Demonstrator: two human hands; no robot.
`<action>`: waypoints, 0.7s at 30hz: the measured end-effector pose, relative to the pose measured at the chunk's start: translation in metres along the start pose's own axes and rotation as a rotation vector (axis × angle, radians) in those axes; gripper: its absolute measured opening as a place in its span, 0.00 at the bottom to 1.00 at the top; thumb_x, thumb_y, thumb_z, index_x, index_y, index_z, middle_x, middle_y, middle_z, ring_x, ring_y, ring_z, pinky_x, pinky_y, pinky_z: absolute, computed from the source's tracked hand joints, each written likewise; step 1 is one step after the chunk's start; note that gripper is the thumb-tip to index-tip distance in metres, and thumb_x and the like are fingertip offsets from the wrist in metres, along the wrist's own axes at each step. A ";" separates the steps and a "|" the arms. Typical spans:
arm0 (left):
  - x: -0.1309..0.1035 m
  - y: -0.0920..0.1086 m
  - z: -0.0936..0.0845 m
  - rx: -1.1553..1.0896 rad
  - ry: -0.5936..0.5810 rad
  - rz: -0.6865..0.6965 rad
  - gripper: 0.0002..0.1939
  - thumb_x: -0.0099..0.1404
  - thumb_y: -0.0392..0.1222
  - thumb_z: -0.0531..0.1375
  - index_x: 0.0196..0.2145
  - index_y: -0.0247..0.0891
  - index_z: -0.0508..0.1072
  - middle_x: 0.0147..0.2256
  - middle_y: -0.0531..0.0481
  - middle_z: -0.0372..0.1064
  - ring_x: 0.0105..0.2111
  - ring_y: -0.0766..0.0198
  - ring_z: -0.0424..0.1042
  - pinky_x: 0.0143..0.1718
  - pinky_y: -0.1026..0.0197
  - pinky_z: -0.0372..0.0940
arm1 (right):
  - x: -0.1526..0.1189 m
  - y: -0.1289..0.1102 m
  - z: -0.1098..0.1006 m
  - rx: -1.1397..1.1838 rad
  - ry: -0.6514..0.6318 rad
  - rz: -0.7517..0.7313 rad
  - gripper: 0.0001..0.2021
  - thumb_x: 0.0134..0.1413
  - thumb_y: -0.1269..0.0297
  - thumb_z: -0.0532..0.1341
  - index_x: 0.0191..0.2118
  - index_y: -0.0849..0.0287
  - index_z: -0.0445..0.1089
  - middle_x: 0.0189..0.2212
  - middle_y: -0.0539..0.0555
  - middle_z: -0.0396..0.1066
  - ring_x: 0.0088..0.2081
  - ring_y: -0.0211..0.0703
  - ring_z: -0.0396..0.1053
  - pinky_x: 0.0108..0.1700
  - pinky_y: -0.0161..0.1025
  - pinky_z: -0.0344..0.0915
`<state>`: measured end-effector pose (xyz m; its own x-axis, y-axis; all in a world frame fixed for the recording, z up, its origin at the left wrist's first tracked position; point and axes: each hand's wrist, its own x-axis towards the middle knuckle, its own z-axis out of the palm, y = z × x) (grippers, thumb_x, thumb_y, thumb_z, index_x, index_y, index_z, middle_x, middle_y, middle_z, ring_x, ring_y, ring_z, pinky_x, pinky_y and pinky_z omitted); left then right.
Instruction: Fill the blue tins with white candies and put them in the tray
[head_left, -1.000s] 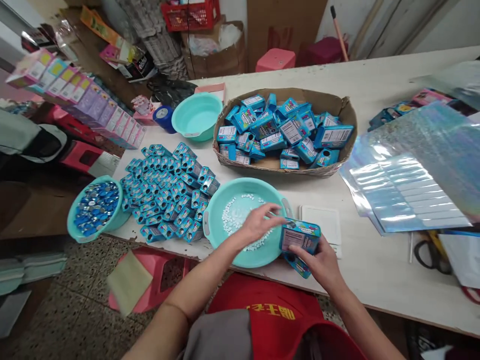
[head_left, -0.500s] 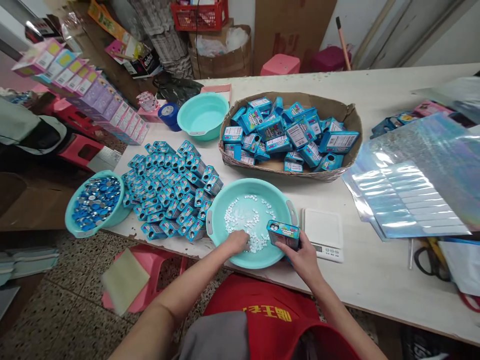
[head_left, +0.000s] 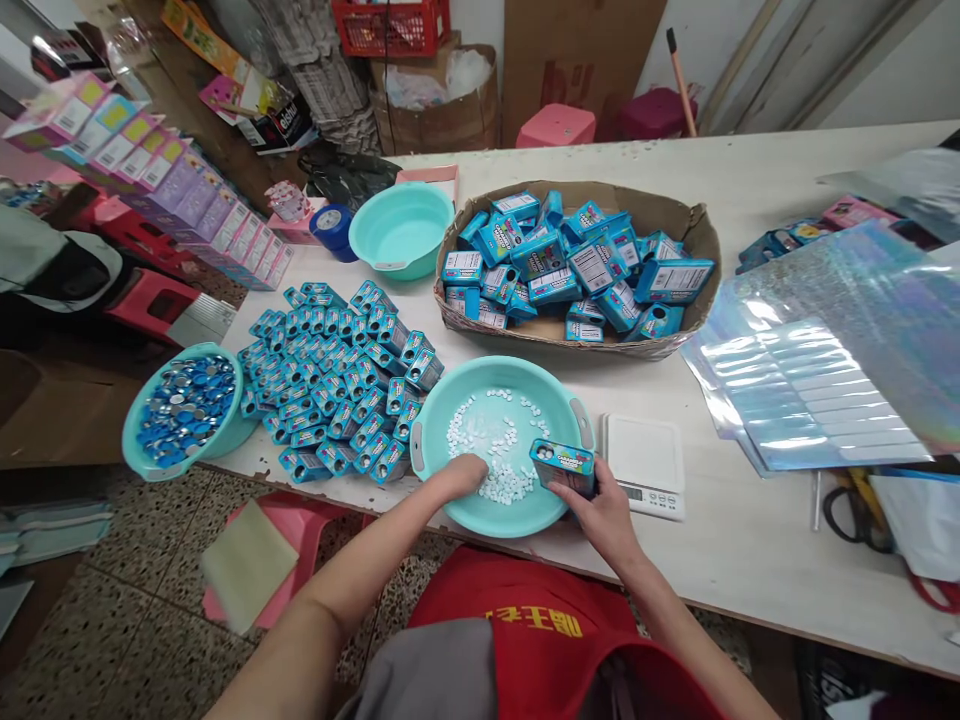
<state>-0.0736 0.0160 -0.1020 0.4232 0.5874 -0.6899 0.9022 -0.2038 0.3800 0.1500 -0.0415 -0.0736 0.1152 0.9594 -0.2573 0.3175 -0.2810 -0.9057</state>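
My left hand [head_left: 466, 474] is inside the turquoise basin [head_left: 559, 377], its fingers bent down at the left edge of a heap of small white pieces [head_left: 508, 483]. Whether it pinches any of them is too small to tell. Over the basin's right rim, my right hand [head_left: 602, 503] grips a blue printed box [head_left: 561, 458], which has a round hole in its top with white pieces showing. Just right of that hand lies a white scale [head_left: 643, 455]. Many similar blue boxes [head_left: 337, 385] stand packed together left of the basin.
Behind the basin, a cut-down carton [head_left: 577, 340] holds more blue boxes. A bowl of blue and silver caps [head_left: 187, 405] sits at the table's left edge. Another turquoise basin [head_left: 401, 230] stands farther back. Shiny sheets [head_left: 825, 400] and scissors [head_left: 855, 515] lie right.
My left hand has shifted slightly left within the basin, beside the white pieces. My right hand still holds the blue box over the rim. The whole view has shifted a little.
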 end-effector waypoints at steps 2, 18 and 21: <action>-0.011 0.003 -0.017 -0.048 0.045 0.012 0.09 0.55 0.29 0.54 0.30 0.33 0.74 0.31 0.46 0.73 0.34 0.60 0.71 0.36 0.63 0.63 | 0.000 -0.001 0.001 0.009 -0.016 -0.023 0.19 0.43 0.51 0.65 0.38 0.57 0.65 0.33 0.52 0.71 0.35 0.47 0.68 0.39 0.42 0.65; -0.069 0.040 -0.057 -0.568 0.656 0.358 0.13 0.62 0.40 0.58 0.46 0.40 0.69 0.49 0.45 0.65 0.51 0.59 0.63 0.49 0.58 0.63 | 0.006 -0.011 0.040 0.090 -0.125 -0.090 0.22 0.41 0.49 0.66 0.39 0.57 0.65 0.32 0.52 0.71 0.35 0.47 0.69 0.39 0.44 0.67; -0.083 0.035 -0.053 -0.376 0.523 0.353 0.23 0.59 0.42 0.62 0.52 0.42 0.65 0.51 0.45 0.65 0.52 0.57 0.63 0.52 0.55 0.61 | 0.002 -0.017 0.054 0.135 -0.193 -0.178 0.22 0.45 0.50 0.65 0.44 0.56 0.64 0.39 0.55 0.71 0.40 0.49 0.69 0.43 0.47 0.68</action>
<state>-0.0813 0.0017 0.0014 0.5036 0.8527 -0.1387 0.5907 -0.2227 0.7755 0.0943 -0.0330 -0.0765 -0.1161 0.9837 -0.1376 0.1875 -0.1143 -0.9756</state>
